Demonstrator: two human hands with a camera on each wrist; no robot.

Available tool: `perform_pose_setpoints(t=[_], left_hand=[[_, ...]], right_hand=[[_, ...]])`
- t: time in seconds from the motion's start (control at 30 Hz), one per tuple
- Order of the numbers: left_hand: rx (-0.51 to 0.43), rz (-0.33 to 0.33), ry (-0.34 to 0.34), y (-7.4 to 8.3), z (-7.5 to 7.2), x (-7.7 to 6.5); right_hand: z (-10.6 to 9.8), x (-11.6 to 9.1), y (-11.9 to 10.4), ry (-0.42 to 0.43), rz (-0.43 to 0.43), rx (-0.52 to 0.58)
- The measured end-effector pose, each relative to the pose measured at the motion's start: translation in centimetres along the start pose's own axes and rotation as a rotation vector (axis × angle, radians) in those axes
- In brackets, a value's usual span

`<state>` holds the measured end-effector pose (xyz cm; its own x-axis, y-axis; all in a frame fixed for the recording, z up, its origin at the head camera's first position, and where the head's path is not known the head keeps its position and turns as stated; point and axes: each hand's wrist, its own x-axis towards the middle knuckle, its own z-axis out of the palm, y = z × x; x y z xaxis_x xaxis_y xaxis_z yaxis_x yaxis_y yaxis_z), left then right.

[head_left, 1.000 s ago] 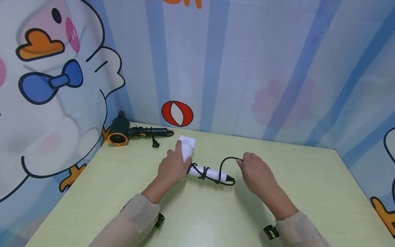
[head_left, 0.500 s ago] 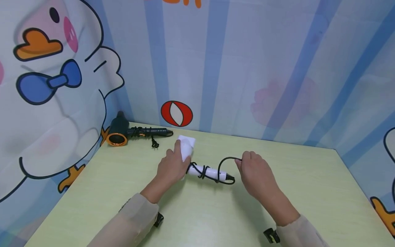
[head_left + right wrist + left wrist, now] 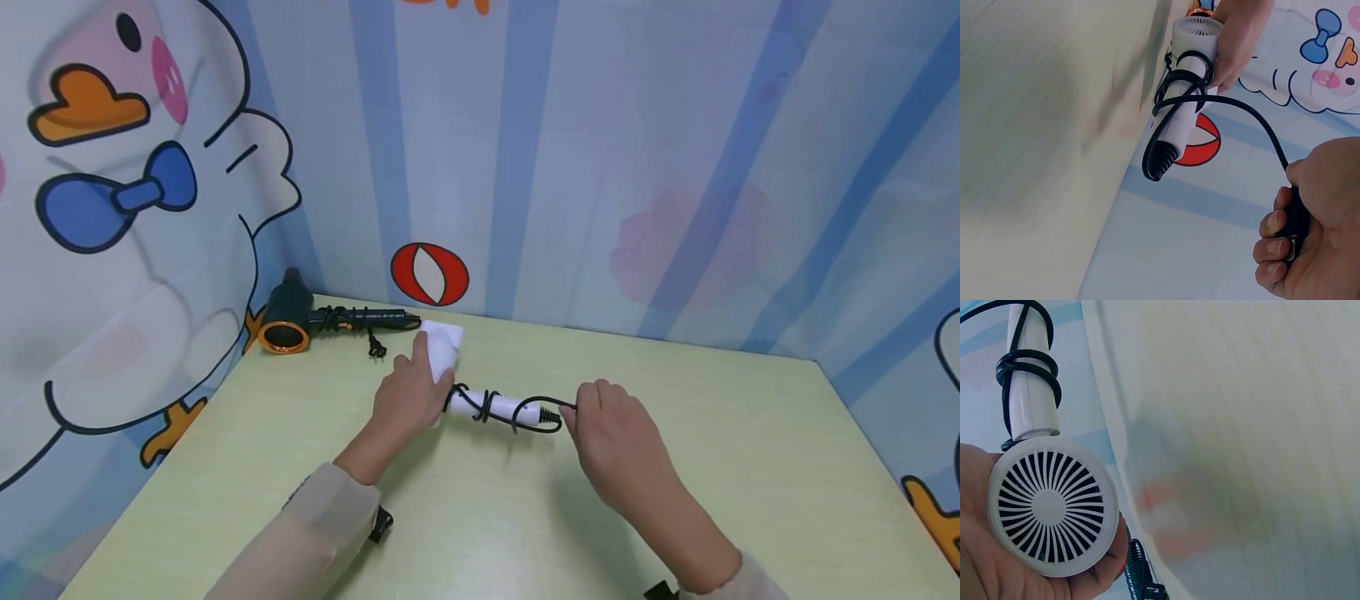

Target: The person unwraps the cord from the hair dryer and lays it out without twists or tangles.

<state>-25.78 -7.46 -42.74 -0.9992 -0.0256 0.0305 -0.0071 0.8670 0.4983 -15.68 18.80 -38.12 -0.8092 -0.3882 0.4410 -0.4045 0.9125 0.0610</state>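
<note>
Pale green tabletop point(image 3: 750, 450) spreads beneath a white hair dryer point(image 3: 504, 407) gripped at its round head point(image 3: 1049, 507) by the left hand point(image 3: 408, 398), its black cord point(image 3: 1235, 102) clasped in the right hand point(image 3: 618, 442), where light, steady tension would likely prevent snagging.

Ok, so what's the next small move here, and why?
Probably have the right hand carry the cord end around the white handle: the black cord loops round it, only the stretch toward that hand arcs free, and the left hand holds the hair dryer's head, which should steady it.
</note>
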Motion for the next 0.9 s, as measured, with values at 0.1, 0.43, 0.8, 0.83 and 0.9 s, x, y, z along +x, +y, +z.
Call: perform_pose_setpoints(t=[0.1,0.43,0.8,0.83,0.9], left_hand=[[-0.012,0.001,0.0,0.0,0.0,0.0],[-0.029,-0.016,-0.02,0.0,0.2,0.2],[-0.059,-0.047,-0.036,-0.3,0.1,0.6],[-0.058,-0.047,-0.038,-0.3,0.0,0.7],[-0.055,-0.045,-0.041,-0.3,-0.1,0.7]], right_hand=[[-0.1,-0.2,-0.1,-0.006,0.006,0.015],[-0.3,-1.1,-0.5,-0.12,-0.003,0.062],[0.5,-2.2,-0.6,-0.211,-0.042,0.065],[0.6,-2.2,-0.6,-0.222,-0.042,0.063],[0.7,-2.3,-0.7,-0.238,-0.04,0.061]])
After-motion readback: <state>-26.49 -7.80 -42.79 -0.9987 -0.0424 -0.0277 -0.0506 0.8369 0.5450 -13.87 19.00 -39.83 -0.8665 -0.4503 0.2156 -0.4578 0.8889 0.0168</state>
